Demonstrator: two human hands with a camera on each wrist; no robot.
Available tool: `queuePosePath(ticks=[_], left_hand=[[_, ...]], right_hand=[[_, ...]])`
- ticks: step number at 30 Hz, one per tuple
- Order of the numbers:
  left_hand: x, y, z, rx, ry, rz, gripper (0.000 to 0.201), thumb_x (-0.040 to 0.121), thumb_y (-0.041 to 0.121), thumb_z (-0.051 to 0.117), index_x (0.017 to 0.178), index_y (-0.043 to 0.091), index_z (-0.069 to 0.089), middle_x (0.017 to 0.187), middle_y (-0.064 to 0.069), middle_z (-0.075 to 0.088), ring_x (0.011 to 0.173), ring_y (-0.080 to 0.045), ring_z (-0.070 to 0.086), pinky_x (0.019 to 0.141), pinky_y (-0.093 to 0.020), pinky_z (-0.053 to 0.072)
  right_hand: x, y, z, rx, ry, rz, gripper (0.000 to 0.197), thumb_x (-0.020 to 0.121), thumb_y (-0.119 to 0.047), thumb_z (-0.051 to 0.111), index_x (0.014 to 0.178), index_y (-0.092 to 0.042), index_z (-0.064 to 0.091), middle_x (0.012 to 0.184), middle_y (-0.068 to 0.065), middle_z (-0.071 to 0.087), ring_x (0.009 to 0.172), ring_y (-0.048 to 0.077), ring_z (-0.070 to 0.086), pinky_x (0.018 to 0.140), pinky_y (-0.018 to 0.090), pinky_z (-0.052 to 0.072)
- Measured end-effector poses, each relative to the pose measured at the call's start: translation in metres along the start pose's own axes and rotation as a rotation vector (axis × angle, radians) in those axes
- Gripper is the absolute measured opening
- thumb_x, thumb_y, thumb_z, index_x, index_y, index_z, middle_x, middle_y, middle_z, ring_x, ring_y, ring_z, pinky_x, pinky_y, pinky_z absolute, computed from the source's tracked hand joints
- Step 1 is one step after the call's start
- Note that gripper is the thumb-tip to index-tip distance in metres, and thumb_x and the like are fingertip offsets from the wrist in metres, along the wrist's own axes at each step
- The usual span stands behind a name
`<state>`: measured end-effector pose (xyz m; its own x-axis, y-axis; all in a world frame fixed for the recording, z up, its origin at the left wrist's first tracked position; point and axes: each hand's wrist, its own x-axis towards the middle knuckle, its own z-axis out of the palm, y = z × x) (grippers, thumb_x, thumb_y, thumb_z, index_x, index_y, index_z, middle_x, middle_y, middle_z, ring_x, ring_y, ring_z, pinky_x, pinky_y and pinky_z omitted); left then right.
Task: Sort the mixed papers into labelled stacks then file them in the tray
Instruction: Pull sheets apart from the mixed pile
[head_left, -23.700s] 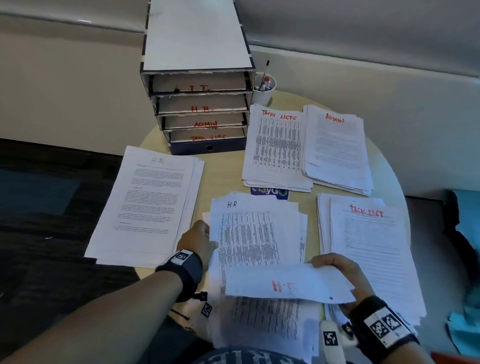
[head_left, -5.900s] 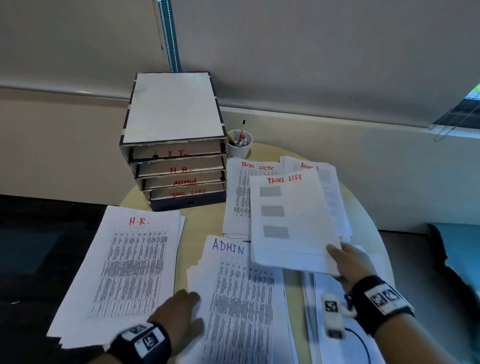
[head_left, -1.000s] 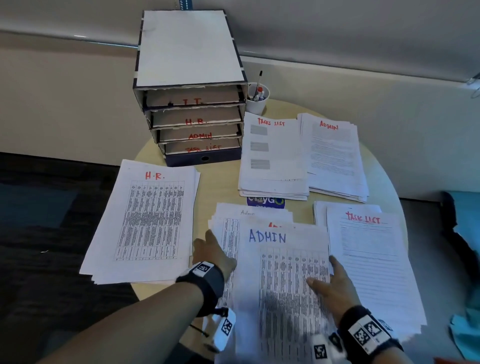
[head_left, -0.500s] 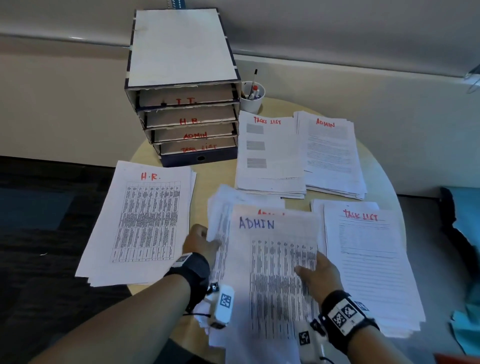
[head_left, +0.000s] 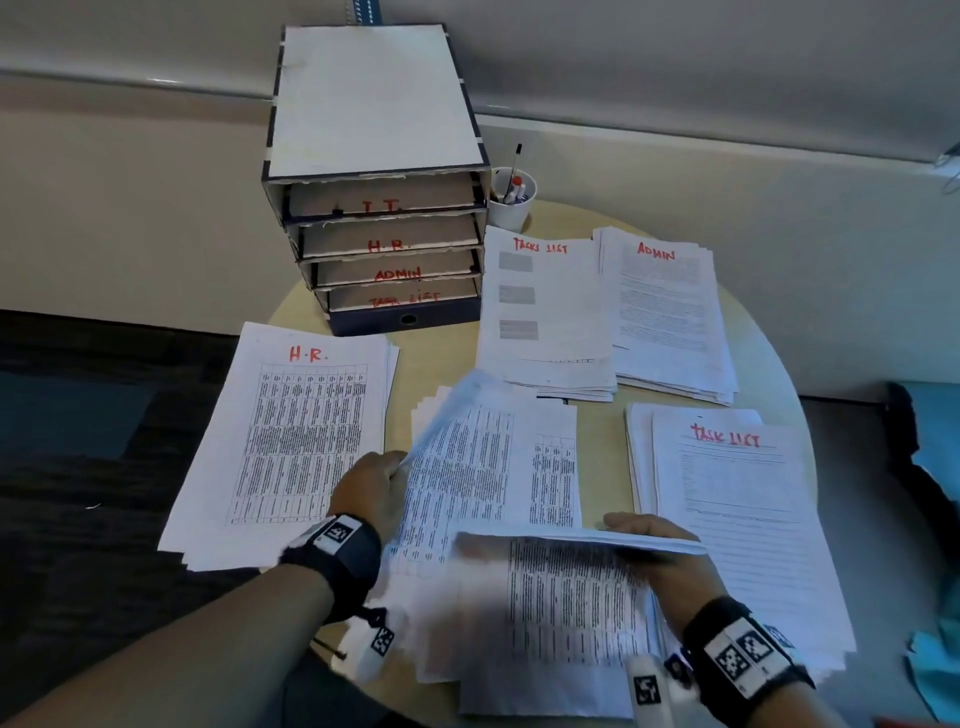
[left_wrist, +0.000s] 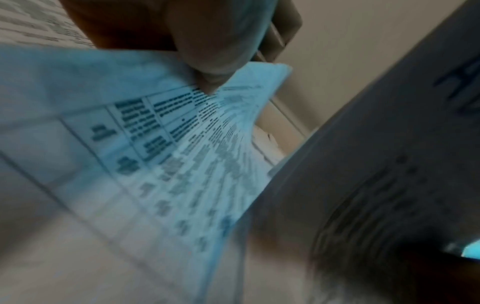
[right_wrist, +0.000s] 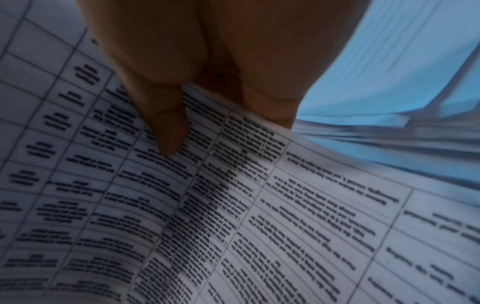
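Near edge, centre: right hand pinches a printed sheet, thumb on top, its long axis running left to right. Left hand pinches the mixed pile, lifted at its left edge, long axis near to far. Far left: labelled tray, openings facing near.

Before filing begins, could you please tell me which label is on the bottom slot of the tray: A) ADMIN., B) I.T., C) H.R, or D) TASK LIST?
D: the filing tray slots read I.T., H.R., ADMIN from the top, and the lowest slot label reads TASK LIST in red.
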<state>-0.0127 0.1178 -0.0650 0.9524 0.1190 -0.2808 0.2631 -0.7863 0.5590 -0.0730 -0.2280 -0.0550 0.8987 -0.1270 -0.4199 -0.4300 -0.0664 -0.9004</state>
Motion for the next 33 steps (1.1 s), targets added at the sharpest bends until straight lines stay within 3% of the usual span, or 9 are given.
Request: queuePosePath(ticks=[4,8,11,15,18,22,26,29,33], left_hand=[[-0.024,0.014,-0.011,-0.623,-0.096,-0.059,0.022,0.096,0.011,0.061,0.093,0.03,0.072,0.082,0.017,0.073,0.08,-0.004,0.066,0.077,-0.022,0.052],[-0.043,0.031,-0.011,-0.737,-0.427,-0.035,0.021,0.092,0.001,0.061,0.105,0.014,0.07,0.098,0.002,0.076,0.092,-0.024,0.069,0.075,-0.029,0.057],[-0.04,0.03,-0.004,-0.647,-0.628,-0.01,0.028,0.087,0.005,0.058,0.11,0.017,0.069,0.111,-0.004,0.073,0.106,-0.026,0.067,0.088,-0.034,0.056],[-0.015,0.024,0.022,-0.026,-0.225,-0.11,0.039,0.081,0.029,0.053,0.118,0.021,0.06,0.127,-0.011,0.053,0.118,-0.032,0.054,0.095,-0.029,0.044],[-0.009,0.034,0.034,0.187,-0.229,-0.247,0.075,0.072,0.045,0.074,0.132,0.018,0.039,0.126,-0.011,0.04,0.114,-0.033,0.049,0.089,-0.04,0.052],[0.001,0.034,0.042,0.061,-0.226,-0.312,0.074,0.082,0.024,0.072,0.139,0.02,0.025,0.119,-0.009,0.051,0.096,-0.03,0.06,0.073,-0.034,0.049],[0.001,0.022,0.035,-0.003,-0.109,-0.275,0.038,0.086,0.022,0.071,0.11,0.02,0.041,0.083,0.002,0.057,0.072,-0.02,0.058,0.064,-0.03,0.046],[-0.005,0.012,0.025,-0.085,-0.056,-0.26,0.034,0.085,0.025,0.073,0.078,0.02,0.041,0.068,0.004,0.049,0.058,-0.016,0.044,0.056,-0.026,0.037],[-0.006,0.0,0.016,-0.1,-0.032,-0.195,0.037,0.087,0.027,0.07,0.068,0.019,0.039,0.061,0.003,0.043,0.056,-0.016,0.038,0.051,-0.024,0.031]], right_hand=[[0.0,0.005,0.004,0.019,-0.107,0.019,0.02,0.079,0.016,0.067,0.08,-0.002,0.074,0.125,-0.004,0.068,0.114,0.012,0.066,0.092,0.036,0.052],[0.001,-0.007,0.015,-0.032,-0.101,-0.064,0.03,0.076,0.018,0.066,0.074,-0.011,0.075,0.085,0.005,0.073,0.077,0.018,0.066,0.068,0.033,0.049],[0.002,-0.011,0.016,-0.131,0.01,-0.096,0.037,0.08,0.02,0.064,0.079,-0.015,0.075,0.081,0.007,0.072,0.07,0.021,0.064,0.062,0.032,0.051],[0.004,-0.014,0.016,-0.211,0.235,0.124,0.012,0.087,-0.004,0.07,0.095,-0.013,0.073,0.076,0.011,0.072,0.059,0.022,0.061,0.056,0.034,0.054],[0.003,-0.013,0.016,-0.409,0.229,0.113,0.012,0.089,-0.008,0.069,0.093,-0.019,0.068,0.088,0.004,0.074,0.078,0.023,0.069,0.077,0.043,0.06],[-0.005,-0.02,0.019,-0.45,0.283,0.067,0.027,0.09,-0.008,0.067,0.111,-0.024,0.06,0.114,0.001,0.069,0.085,0.017,0.065,0.073,0.033,0.057],[-0.008,-0.022,0.014,-0.381,0.297,0.086,0.088,0.086,-0.005,0.073,0.153,-0.036,0.026,0.154,-0.004,0.038,0.14,0.024,0.041,0.109,0.04,0.041],[-0.004,-0.013,0.004,-0.366,0.279,0.116,0.081,0.084,-0.008,0.076,0.149,-0.032,0.034,0.155,0.003,0.041,0.141,0.027,0.039,0.113,0.049,0.037],[-0.002,-0.008,-0.004,-0.293,0.26,0.113,0.081,0.078,-0.012,0.082,0.134,-0.051,0.038,0.147,0.008,0.05,0.13,0.031,0.051,0.105,0.056,0.046]])
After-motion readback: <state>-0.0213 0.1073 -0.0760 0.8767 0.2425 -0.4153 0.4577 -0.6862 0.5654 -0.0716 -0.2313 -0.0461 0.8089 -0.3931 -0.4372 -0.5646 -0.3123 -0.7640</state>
